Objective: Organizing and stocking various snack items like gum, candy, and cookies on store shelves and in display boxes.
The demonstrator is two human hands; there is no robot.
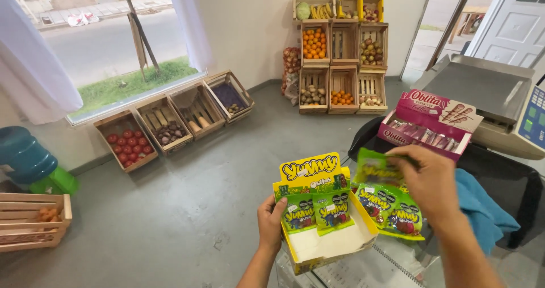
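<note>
Left hand: gripping the near left edge of the yellow display box, thumb lying over the rim, other fingers hidden under the box wall; closed on the cardboard.
Right hand: raised to the right of the box, fingers curled together and pinching the top edge of a strip of green candy packets.
Packet strip: hanging below the right fingers, topmost packet pressed under the fingertips, lower packets dangling just beside the box's right wall, outside it.
Packets in box: two green packets standing against the back panel, near the left thumb, not touching it as far as can be told.
Box condition: front part of the white floor bare; tilted slightly toward the wearer, resting on or just above a glass counter.
Progress, judged: early stage of stocking; two packets seated, held strip not yet in, most of the tray unfilled.
Pink wafer box: open, on the counter behind the right hand, untouched.
Blue cloth: lying right of the right forearm.
Scale: grey platform, far right.
Surroundings: wooden crates of produce along the wall and under the window; blue water jug at left.
</note>
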